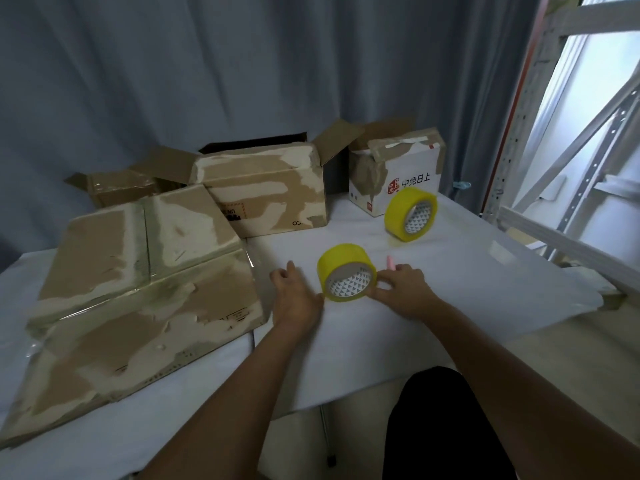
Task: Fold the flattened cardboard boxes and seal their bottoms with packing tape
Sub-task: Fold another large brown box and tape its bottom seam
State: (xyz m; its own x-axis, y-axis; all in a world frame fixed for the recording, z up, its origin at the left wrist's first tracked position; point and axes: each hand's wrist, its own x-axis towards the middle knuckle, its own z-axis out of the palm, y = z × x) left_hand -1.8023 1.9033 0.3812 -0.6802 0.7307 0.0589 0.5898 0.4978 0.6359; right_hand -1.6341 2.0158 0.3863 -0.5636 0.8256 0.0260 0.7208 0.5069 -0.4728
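Observation:
A yellow tape roll (pixel 341 263) stands on edge on the white table (pixel 450 306) between my hands. My right hand (pixel 401 289) pinches its right rim with thumb and fingers. My left hand (pixel 294 292) rests against the roll's left side with fingers loosely spread. A large worn cardboard box (pixel 138 296), patched with old tape, lies at the left, its near edge hanging over the table front. A second folded box (pixel 266 188) stands behind it. A second yellow tape roll (pixel 410 214) stands farther back on the right.
A small white printed box (pixel 398 171) with torn tape stands at the back right. An open brown box (pixel 117 185) sits at the back left. A pink object (pixel 390 263) peeks from behind my right hand. Grey curtain behind; metal shelving (pixel 571 150) on the right.

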